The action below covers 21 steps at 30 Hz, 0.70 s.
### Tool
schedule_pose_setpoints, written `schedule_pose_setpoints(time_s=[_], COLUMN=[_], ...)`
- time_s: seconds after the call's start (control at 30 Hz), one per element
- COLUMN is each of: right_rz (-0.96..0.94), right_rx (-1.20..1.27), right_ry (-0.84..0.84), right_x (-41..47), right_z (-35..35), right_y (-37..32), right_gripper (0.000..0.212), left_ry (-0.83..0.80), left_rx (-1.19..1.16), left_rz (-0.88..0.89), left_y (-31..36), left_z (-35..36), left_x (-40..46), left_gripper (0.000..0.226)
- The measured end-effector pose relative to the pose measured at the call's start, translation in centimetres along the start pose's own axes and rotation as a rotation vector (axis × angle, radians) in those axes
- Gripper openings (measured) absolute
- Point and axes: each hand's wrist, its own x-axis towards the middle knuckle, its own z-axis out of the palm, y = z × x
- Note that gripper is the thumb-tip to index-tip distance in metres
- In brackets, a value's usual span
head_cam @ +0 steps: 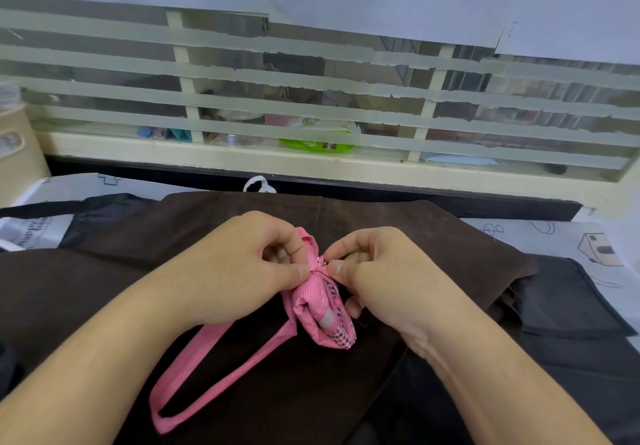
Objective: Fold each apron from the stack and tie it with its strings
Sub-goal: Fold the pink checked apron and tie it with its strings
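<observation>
Looped pink strap (207, 368) trailing nearest, folded pink apron bundle (323, 309) on brown apron (173, 271), left hand (242, 264) and right hand (381, 271) both pinching its strings (317, 266) at the knot: tying step, likely needing a firm outward pull next

Pink pinstriped apron (320, 309) with checked trim, pink striped strap (194, 368), dark brown cloth (214, 230), black cloth (568, 299), white table cover (554, 233) with line drawings

Pink apron (322, 320) striped cloth; brown apron (398, 237) matt cloth.
</observation>
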Motion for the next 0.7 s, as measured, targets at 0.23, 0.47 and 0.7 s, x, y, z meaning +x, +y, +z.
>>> schedule_pose_setpoints(time_s=[0.23,0.47,0.7], right_rz=[-0.035,-0.019,-0.011], right_rx=[-0.128,-0.232,-0.118], right_ry=[0.039,0.106,0.19], right_x=[0.1,0.6,0.9], right_z=[-0.2,-0.2,-0.7], right_y=[0.2,0.6,0.4], right_gripper=[0.008,0.02,0.024], left_ry=[-0.099,-0.105,0.237], left_rx=[-0.061,-0.071,0.077], left_rz=[-0.024,-0.01,-0.148], left_y=[-0.4,-0.4,-1.1], left_z=[-0.4,-0.5,-1.6], left_x=[0.1,0.0,0.0], left_gripper=[0.021,0.018,0.024])
